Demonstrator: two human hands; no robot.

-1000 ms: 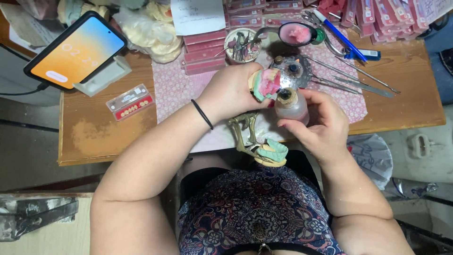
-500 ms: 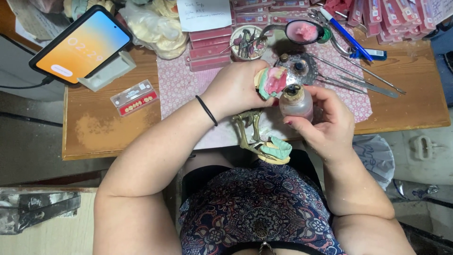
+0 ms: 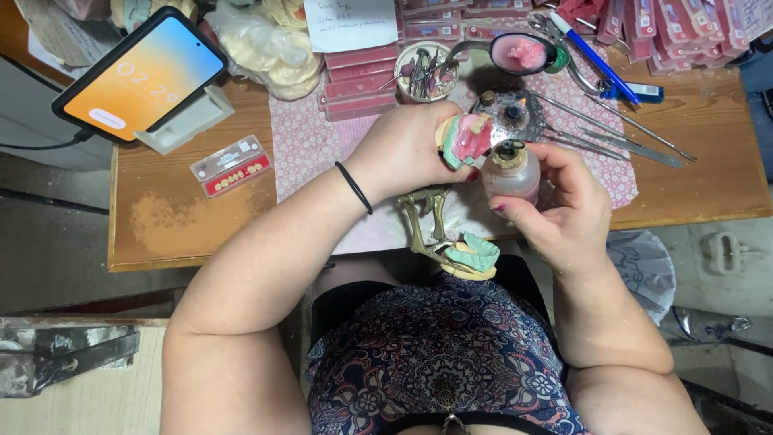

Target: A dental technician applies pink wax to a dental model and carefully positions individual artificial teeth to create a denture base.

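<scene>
My left hand [image 3: 403, 149] grips a pink and green dental model [image 3: 465, 138] over the table edge. A black band circles that wrist. My right hand [image 3: 564, 205] holds a small clear glass bottle [image 3: 512, 171] with a tan open neck, right beside the model and touching it. Below both hands a brass articulator [image 3: 427, 221] hangs over my lap, carrying a green and cream cast [image 3: 471, 256].
A phone [image 3: 141, 72] leans on a white stand at the left of the wooden table [image 3: 177, 217]. A tooth card [image 3: 232, 165] lies near it. Metal instruments [image 3: 612, 137], a blue pen [image 3: 592, 55], a round cup of tools [image 3: 425, 71], a bowl of pink material [image 3: 523, 52] and red boxes [image 3: 362, 60] crowd the back.
Both hands have shifted slightly, with the bottle and the model staying close together. The grips are unchanged.
</scene>
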